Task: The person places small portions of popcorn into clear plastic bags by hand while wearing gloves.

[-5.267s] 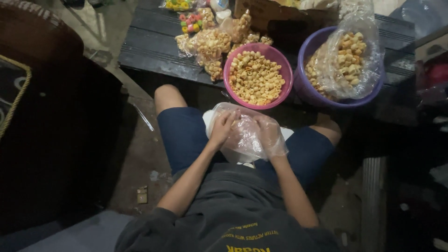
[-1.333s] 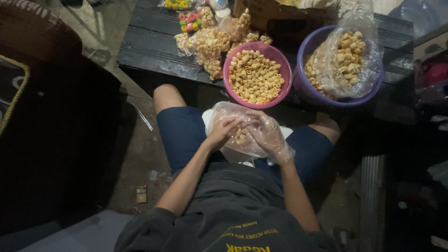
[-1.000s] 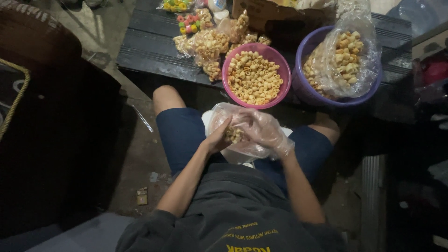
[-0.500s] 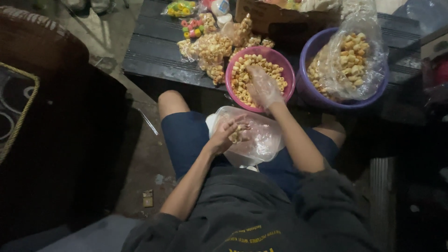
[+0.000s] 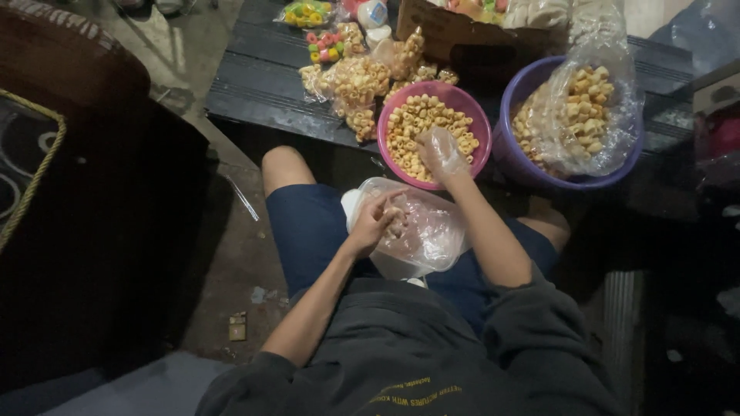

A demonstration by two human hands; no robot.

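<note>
I see my right hand (image 5: 441, 152), sheathed in a thin clear plastic glove, reaching forward into the round pink plastic bowl (image 5: 478, 123) of pale ring-shaped puffed snacks (image 5: 420, 123); its fingers curl down among the rings, but I cannot tell whether they have closed on any. My left hand (image 5: 375, 219) sits nearer to me, over my lap, its grip pinched shut on the mouth edge of a crumpled clear plastic bag (image 5: 428, 235) that rests on my dark blue shorts (image 5: 308, 223). The bag lies straight back from the bowl and a little to the left, so the right hand is the one near the snacks and the left the one at the bag; the line between them runs roughly away from my body.

On the dark slatted worktop (image 5: 254, 73), left of the bowl and just beside it, is a heap of small clear packets filled with the same pale snacks (image 5: 358, 81). Farther back lie small packets of bright multicoloured ring sweets (image 5: 304, 14). Right of the pink bowl, just beside it, stands a purple plastic tub (image 5: 570, 179) holding a large clear bag of chunkier pale puffs (image 5: 582, 108). Behind them is a brown cardboard box (image 5: 443, 31).
</note>
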